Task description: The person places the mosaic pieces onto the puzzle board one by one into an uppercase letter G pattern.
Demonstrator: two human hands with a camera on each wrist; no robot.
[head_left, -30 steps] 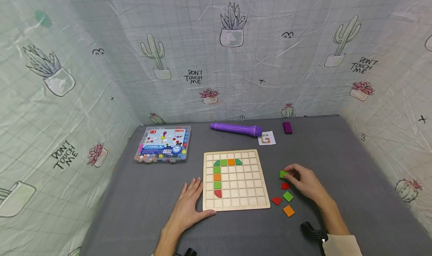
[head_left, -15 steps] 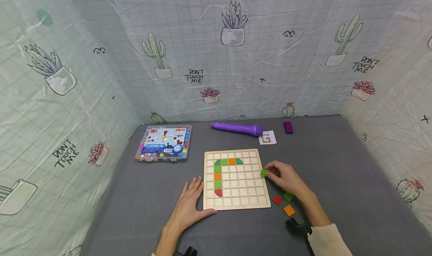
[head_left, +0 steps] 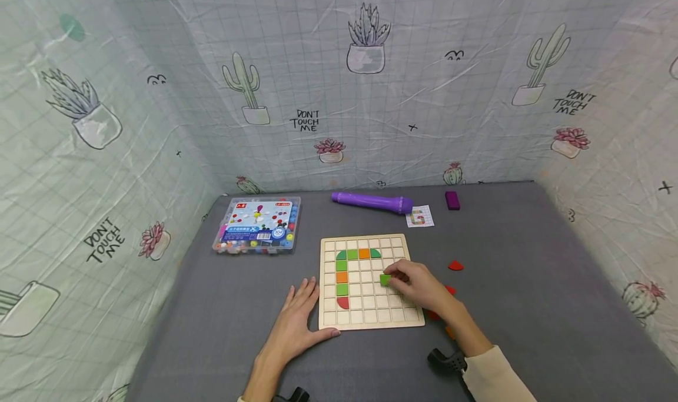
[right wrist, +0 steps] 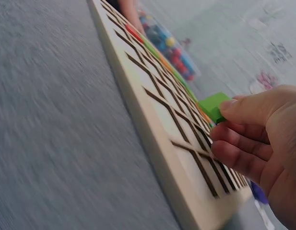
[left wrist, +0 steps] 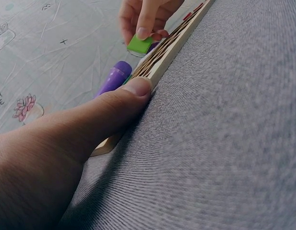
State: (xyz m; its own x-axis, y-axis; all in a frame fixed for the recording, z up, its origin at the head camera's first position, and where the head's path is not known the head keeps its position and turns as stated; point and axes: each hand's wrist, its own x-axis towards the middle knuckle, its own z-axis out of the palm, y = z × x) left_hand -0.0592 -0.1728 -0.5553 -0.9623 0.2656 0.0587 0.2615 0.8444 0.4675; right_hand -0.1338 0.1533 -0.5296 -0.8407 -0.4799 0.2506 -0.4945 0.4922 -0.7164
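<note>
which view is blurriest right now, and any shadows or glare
right wrist: blurriest, the grey cloth smeared and the box of coloured pieces hazy; left wrist: clearer, with a dark shadow on the cloth beside the left hand; head: fairly sharp and evenly lit, the wooden board showing no strong glare, the backdrop a slight sheen along creases.

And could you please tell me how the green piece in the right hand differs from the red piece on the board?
The green piece looks square, while the red piece has a rounded edge. The green piece is pinched in the right hand, whereas the red piece lies in a cell of the board, with no hand on it. Both are flat, single-coloured pieces.
</note>
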